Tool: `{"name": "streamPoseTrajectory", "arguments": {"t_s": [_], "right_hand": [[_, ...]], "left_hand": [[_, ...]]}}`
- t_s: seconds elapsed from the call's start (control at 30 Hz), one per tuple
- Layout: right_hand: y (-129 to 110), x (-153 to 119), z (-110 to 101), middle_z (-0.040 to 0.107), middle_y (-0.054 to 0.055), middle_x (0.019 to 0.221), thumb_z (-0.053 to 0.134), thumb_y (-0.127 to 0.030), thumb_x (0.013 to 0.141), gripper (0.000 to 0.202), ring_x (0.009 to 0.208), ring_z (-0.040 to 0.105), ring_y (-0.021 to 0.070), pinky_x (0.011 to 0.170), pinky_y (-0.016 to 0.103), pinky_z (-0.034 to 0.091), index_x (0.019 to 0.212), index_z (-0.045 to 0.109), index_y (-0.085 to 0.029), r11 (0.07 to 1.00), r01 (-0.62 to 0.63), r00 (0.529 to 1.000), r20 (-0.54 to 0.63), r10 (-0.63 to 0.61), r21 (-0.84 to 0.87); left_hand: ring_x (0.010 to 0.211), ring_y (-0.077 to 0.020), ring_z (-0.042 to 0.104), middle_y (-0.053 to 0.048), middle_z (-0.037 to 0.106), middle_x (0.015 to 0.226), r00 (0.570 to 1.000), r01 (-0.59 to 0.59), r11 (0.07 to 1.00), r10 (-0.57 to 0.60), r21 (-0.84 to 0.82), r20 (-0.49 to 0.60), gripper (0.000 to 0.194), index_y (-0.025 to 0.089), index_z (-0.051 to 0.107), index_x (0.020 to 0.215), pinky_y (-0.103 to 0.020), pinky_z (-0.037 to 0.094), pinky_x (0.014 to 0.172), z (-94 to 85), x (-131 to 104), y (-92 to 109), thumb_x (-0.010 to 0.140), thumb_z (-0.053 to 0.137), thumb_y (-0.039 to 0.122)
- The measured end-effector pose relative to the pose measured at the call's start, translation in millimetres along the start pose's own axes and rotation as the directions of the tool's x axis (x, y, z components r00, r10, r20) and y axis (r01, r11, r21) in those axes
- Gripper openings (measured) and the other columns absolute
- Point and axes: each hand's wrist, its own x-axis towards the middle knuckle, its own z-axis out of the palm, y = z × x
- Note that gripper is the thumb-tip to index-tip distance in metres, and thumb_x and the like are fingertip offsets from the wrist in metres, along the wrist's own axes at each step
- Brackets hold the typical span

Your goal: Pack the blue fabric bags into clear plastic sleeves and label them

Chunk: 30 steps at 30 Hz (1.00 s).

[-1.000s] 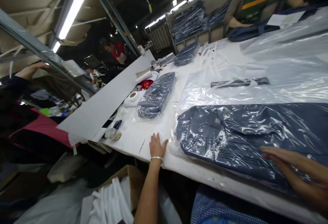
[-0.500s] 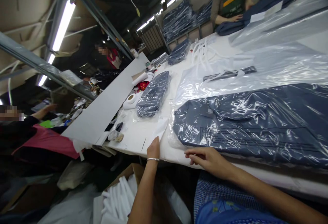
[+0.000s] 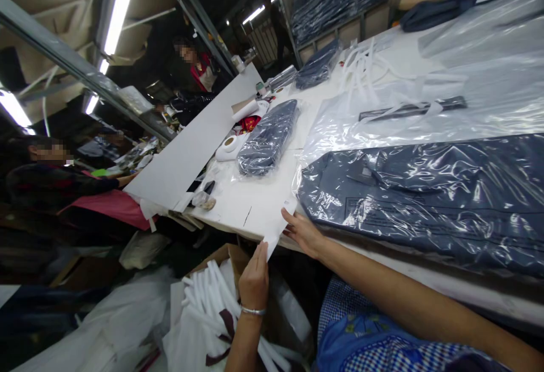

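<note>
A white paper-like strip [image 3: 275, 237] with small print near its top end stretches over the table's front edge. My left hand [image 3: 254, 281], a bangle at its wrist, pinches the strip's lower end. Higher up, my right hand [image 3: 305, 235] grips the same strip between thumb and fingers. Just right of that hand lies a long navy garment in a clear plastic bag [image 3: 408, 190]. A folded bagged garment [image 3: 268, 136] rests farther back on the white table [image 3: 229, 204].
Below the table edge stands an open carton of white rolls or tubes [image 3: 212, 298]. A white roll [image 3: 229, 144] and a long grey-white board [image 3: 182, 156] lie to the left. Clear plastic sheeting [image 3: 395, 125] covers the right. Co-workers are at the left and far right.
My left hand has drawn the strip down over the table's front edge. My right hand has moved left and taken hold of the strip. The camera view has shifted.
</note>
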Motion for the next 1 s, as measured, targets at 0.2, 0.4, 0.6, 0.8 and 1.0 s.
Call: {"name": "streamPoseTrajectory", "arguments": {"t_s": [0.2,0.4,0.6,0.8,1.0], "right_hand": [[23,-1,-15,0.073,0.006,0.095,0.073,-0.03,0.067,0.026,0.09,0.066,0.0237,0.082,0.035,0.054,0.09,0.067,-0.019,0.998,-0.044,0.977,-0.206,0.052,0.047],[30,-38,-17,0.073,0.004,0.085,0.078,-0.037,0.064,0.032,0.077,0.065,0.0219,0.071,0.033,0.052,0.088,0.071,-0.016,0.983,-0.125,0.99,-0.077,0.116,-0.132],[32,-64,-25,0.074,0.006,0.095,0.074,-0.042,0.072,0.038,0.091,0.065,0.0256,0.083,0.038,0.05,0.098,0.073,-0.015,0.945,-0.11,0.986,0.085,0.143,-0.308],[29,-72,-33,0.073,0.005,0.104,0.076,-0.042,0.074,0.041,0.094,0.066,0.0233,0.084,0.036,0.051,0.108,0.07,-0.019,0.968,-0.063,0.989,0.114,0.093,-0.242],[26,-73,-32,0.072,0.004,0.082,0.076,-0.048,0.072,0.035,0.07,0.062,0.016,0.064,0.028,0.047,0.085,0.074,-0.016,0.981,-0.109,0.993,0.023,0.114,-0.159]], "left_hand": [[0.129,-0.0224,0.053,-0.006,0.057,0.14,0.996,0.006,0.973,0.015,-0.229,0.091,0.056,0.029,0.038,0.146,-0.049,0.042,0.112,-12.0,-36,41,0.092,0.044,0.015],[0.139,-0.0237,0.041,-0.008,0.047,0.149,0.923,0.345,0.791,-0.384,-0.505,0.028,0.049,0.025,0.043,0.142,-0.045,0.034,0.116,-37.4,4,73,0.094,0.047,0.035],[0.118,-0.0232,0.061,-0.009,0.067,0.124,0.779,0.592,0.476,-0.545,-0.651,0.31,0.061,0.022,0.041,0.145,-0.041,0.046,0.105,-46.7,40,60,0.092,0.047,0.052],[0.087,-0.0185,0.07,-0.007,0.075,0.1,0.755,0.622,0.271,-0.458,-0.735,0.469,0.074,0.019,0.043,0.143,-0.031,0.057,0.079,-57.8,37,56,0.079,0.07,0.044],[0.107,-0.023,0.065,-0.01,0.069,0.117,0.86,0.484,0.639,-0.474,-0.597,0.19,0.062,0.021,0.046,0.141,-0.038,0.054,0.091,-58.7,38,71,0.085,0.064,0.04]]}}
